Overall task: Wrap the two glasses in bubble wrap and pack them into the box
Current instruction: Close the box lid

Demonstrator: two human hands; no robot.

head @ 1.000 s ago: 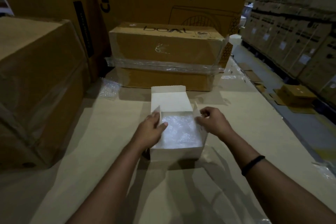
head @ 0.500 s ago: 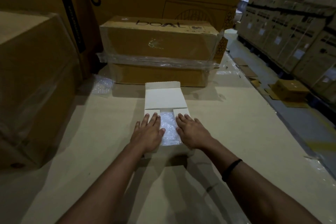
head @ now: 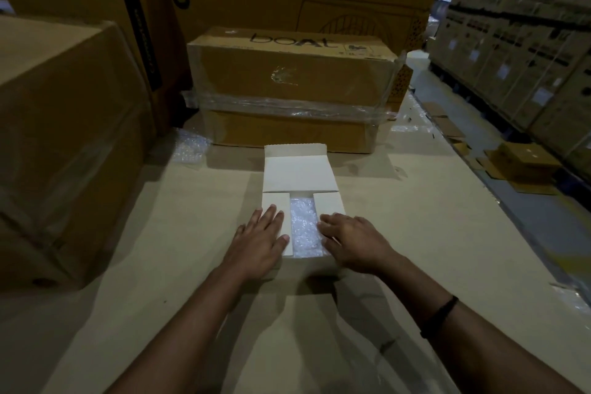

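The main risk, as I judge it, is pressing too hard. The left hand [head: 260, 240] lies flat, fingers straight, on the left side flap [head: 275, 203] of the small white cardboard box [head: 331, 261]. The right hand [head: 355, 243] rests on the right side flap [head: 327, 201], its fingers spread and only slightly bent. Neither hand grasps anything. If the padded bundle beneath the palms stands proud of the rim, weight on the flaps could load the glass under them. If the hands lift before the long white lid flap [head: 299, 174] beyond the fingertips comes over, the side flaps may spring up again.

Between the two hands, in the gap between the flaps, clear crinkled bubble wrap [head: 303, 227] shows, pale and glinting. It fills the box up to flap level. The glasses themselves cannot be seen, so I take them to be inside that wrap. The lid flap lies open and flat, away from the person.
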